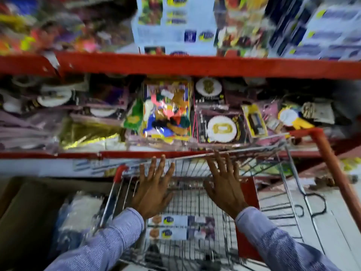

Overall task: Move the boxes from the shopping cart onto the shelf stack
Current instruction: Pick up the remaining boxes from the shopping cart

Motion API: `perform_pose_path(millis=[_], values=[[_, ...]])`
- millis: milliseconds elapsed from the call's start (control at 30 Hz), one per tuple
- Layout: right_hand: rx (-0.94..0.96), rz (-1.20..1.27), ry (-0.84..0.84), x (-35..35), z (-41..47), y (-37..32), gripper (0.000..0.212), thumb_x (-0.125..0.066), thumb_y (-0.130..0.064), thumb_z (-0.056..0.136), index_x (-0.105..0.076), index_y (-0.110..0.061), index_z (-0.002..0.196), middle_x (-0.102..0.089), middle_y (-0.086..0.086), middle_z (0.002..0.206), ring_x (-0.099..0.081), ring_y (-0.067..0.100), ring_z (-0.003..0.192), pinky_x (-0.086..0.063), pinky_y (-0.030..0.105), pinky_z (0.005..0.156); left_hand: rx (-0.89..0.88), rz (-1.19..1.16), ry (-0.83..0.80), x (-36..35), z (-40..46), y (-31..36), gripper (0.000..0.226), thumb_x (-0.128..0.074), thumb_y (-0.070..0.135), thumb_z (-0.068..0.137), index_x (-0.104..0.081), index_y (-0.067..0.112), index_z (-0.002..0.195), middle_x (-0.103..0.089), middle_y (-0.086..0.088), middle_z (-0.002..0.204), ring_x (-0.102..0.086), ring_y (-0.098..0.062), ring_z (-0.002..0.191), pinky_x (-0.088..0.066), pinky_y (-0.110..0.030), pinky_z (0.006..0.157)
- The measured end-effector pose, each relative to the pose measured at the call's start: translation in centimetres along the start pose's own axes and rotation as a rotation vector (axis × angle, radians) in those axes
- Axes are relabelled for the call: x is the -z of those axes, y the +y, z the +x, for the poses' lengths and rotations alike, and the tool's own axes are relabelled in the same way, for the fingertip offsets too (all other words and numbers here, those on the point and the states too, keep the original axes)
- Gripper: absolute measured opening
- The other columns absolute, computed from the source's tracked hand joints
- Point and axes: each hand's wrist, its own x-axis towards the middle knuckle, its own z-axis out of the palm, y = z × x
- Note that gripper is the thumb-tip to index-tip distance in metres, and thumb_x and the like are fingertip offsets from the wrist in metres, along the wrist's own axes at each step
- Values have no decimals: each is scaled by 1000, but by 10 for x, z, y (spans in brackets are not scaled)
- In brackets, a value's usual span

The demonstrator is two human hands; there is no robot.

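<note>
Two white boxes [180, 227] with blue and yellow labels lie in the bottom of the wire shopping cart [287, 153], near its close end. My left hand [154, 184] and my right hand [224, 180] hover over the cart's far half, palms down, fingers spread, holding nothing. A stack of similar white boxes [175, 26] stands on the upper shelf above the red shelf edge [195, 65]. The picture is blurred by motion.
The middle shelf holds packets of party goods, a bag of coloured balloons [168, 110] and round gold badges. A brown cardboard carton [29, 212] with wrapped items stands left of the cart. The cart's red handle bar [336, 169] runs along the right.
</note>
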Motion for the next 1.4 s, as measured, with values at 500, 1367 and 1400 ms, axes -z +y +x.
perform_pose_path(millis=[500,1367,1400], values=[[188,-68,-928,-300,-42,25,72,-48,-41,98,-12,-15,155,-24,15,160,-27,34,144,-30,46,111,-56,-212,-354,-220,-54,-27,70,-47,44,91,-19,22,151,-23,-19,162,-23,-46,147,-34,-71,106],[361,47,-510,-137,23,24,54,-55,-39,90,-42,-9,133,-60,16,119,-62,36,99,-53,44,80,-90,-131,-677,-164,-22,18,48,-73,21,82,-59,7,126,-65,-16,123,-61,-37,113,-49,-44,94],[379,47,-489,-116,25,19,55,-55,-40,89,-42,-10,134,-61,15,120,-62,36,99,-52,44,80,-97,-149,-624,-141,-22,18,52,-79,24,76,-63,7,122,-68,-17,118,-64,-37,108,-53,-45,91]])
